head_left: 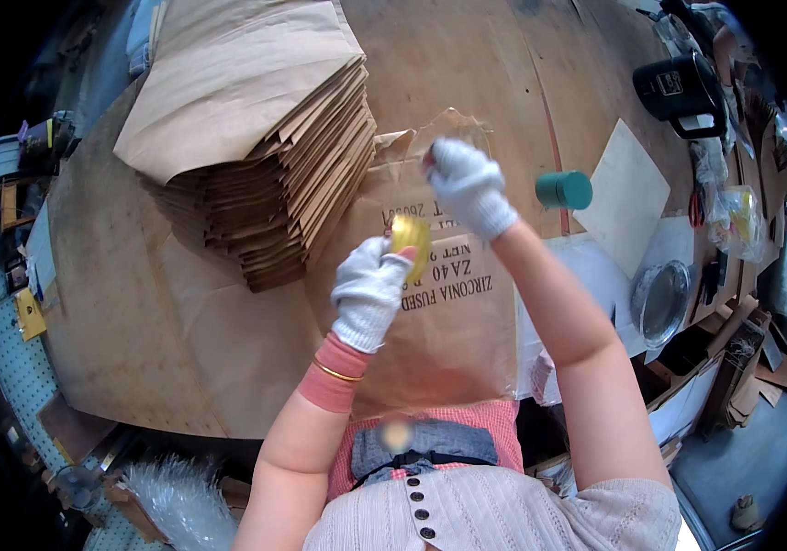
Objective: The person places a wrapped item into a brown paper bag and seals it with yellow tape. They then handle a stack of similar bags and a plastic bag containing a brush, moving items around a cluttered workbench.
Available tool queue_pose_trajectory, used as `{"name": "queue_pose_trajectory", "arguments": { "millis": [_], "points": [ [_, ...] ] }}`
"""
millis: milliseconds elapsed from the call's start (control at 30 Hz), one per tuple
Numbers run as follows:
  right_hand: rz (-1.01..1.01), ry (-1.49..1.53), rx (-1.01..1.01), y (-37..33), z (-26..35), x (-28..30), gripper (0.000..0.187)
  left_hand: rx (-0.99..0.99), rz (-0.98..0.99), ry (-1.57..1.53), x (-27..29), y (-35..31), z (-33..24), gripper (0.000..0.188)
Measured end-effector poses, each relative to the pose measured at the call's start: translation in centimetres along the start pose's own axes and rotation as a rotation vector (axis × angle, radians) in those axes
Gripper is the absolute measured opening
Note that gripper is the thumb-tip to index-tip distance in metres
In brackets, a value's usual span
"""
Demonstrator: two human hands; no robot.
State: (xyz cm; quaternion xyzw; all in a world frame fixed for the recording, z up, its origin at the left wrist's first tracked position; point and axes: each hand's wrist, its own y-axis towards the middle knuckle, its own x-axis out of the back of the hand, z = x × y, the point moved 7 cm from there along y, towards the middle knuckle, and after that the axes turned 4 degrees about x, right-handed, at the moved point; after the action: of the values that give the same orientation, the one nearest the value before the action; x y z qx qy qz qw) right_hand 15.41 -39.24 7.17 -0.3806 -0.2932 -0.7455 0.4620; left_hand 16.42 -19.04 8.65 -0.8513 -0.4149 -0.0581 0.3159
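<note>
My left hand (364,289), in a white knit glove, grips a roll of yellow tape (412,237) above a brown paper sack (448,354). The sack lies flat on the table in front of me, with dark printing on it. Further up and to the right, my right hand (471,186) is gloved too and closed. What its fingertips pinch, if anything, is too small to make out. It hovers over the sack's far part, near the crumpled far edge. Left of both hands rises a tall stack of folded brown paper sacks (237,101).
On the wooden table (109,321), a green cylinder (565,190) lies beside a white sheet (627,197). A black mug (680,95), red-handled scissors (696,209) and a clear round container (661,303) stand along the right edge. Shredded clear plastic (173,500) is at lower left.
</note>
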Motion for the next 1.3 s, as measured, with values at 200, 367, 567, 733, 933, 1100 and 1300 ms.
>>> {"name": "queue_pose_trajectory", "arguments": {
  "millis": [200, 367, 567, 733, 933, 1100, 1300],
  "points": [
    [0.026, 0.065, -0.226, 10.0, -5.5, 0.5, 0.011, -0.113, 0.117, -0.059, -2.3, 4.1, 5.9, 0.012],
    [0.065, -0.121, 0.115, 6.4, 1.5, 4.2, 0.013, -0.294, -0.016, -0.104, -1.3, 6.3, -0.8, 0.028],
    [-0.008, -0.382, 0.481, -1.2, 8.3, 9.9, 0.023, -0.575, -0.028, 0.121, -4.2, 1.4, -2.2, 0.063],
    [0.226, -0.242, 0.648, -4.9, 13.7, 12.7, 0.032, -0.662, -0.081, 0.056, -4.4, -2.7, 0.1, 0.097],
    [0.283, -0.165, 0.555, -5.8, 15.2, 13.7, 0.039, -0.578, -0.072, 0.054, -0.7, -7.5, 0.0, 0.116],
    [0.291, -0.093, 0.421, -7.1, 15.4, 12.7, 0.035, -0.608, -0.153, 0.136, 2.2, -7.6, -0.7, 0.114],
    [0.138, -0.081, 0.358, -7.1, 15.6, 13.4, 0.025, -0.625, -0.125, -0.032, 1.3, -5.5, -1.9, 0.091]
  ]
}}
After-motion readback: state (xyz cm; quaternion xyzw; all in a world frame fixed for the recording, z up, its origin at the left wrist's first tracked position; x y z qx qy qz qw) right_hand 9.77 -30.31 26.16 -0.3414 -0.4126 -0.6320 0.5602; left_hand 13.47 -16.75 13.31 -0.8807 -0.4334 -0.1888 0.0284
